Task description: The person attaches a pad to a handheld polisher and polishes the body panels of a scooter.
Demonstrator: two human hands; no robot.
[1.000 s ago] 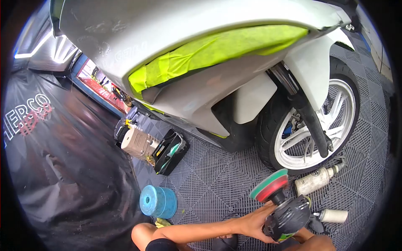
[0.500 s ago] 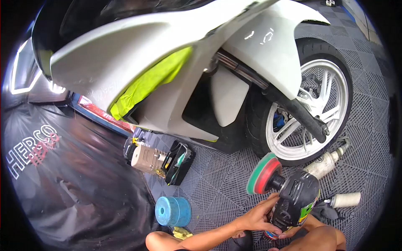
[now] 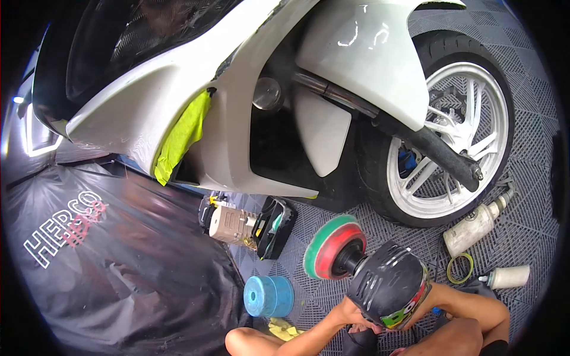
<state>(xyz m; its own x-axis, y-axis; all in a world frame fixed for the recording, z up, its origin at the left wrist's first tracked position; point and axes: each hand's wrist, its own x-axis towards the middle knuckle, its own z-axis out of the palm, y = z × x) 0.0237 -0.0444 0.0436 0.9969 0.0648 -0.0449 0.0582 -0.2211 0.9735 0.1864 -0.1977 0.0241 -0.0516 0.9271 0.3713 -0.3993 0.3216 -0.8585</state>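
A black polisher (image 3: 386, 279) is held up in front of my lap, its round pad (image 3: 335, 249) with green and red layers facing the upper left. My left hand (image 3: 355, 314) is closed around the polisher's lower left side. On its other side is my right hand (image 3: 423, 304), gripping the body; the polisher hides most of its fingers. Beyond the pad stands a white scooter with a front wheel (image 3: 457, 142) and glossy white body panels (image 3: 231, 136). The pad and the scooter are apart. A yellow-green cloth (image 3: 185, 139) is tucked into a panel opening.
A black sheet (image 3: 136, 279) lettered HERCO drapes at the left. On the grey tiled floor stand a blue tub (image 3: 268, 295), a black open case (image 3: 277, 228) and a beige cylinder (image 3: 233, 224). White bottles (image 3: 474, 230) and a yellow ring (image 3: 460, 269) lie at the right.
The polisher has turned and shifted left and lower in view, its pad showing more of its face. Both hands stay on it. The view has moved, and the yellow ring now shows.
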